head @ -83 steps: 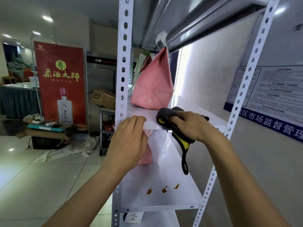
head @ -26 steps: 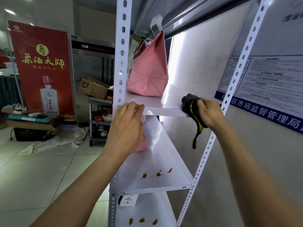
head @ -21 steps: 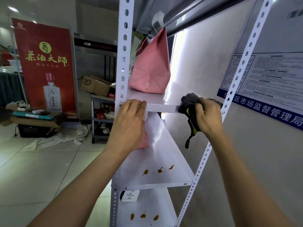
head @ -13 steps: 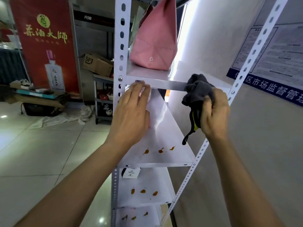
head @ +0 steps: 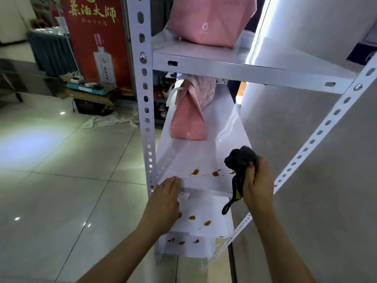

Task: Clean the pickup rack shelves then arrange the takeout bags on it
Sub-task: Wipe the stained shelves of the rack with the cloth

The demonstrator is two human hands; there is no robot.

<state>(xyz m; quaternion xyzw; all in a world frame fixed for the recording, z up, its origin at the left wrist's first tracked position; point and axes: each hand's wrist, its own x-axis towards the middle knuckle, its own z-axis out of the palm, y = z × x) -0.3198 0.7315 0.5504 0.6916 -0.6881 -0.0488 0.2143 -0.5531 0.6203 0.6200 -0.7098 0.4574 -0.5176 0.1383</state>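
Your right hand (head: 257, 181) is clenched around a bunched dark cloth (head: 240, 159), fingers (head: 251, 170) curled tight on it; a yellow-edged strip and loop of the cloth hang below the fist. The cloth sits just above the right front part of the middle shelf (head: 195, 158) of the white rack (head: 145, 111); contact with the surface cannot be told.

Your left hand (head: 165, 198) lies flat, fingers pressed together and extended, on the front left edge of that same shelf, near the post.

Orange-brown stains (head: 206, 173) mark the shelf front, between your two hands. Similar stains show on the two shelves below.

One pink takeout bag (head: 188, 121) stands upright further back on the middle shelf, well apart from the cloth. A second pink bag (head: 212, 19) stands on the shelf above.

A red banner (head: 95, 37) stands on the tiled floor, left of the rack.
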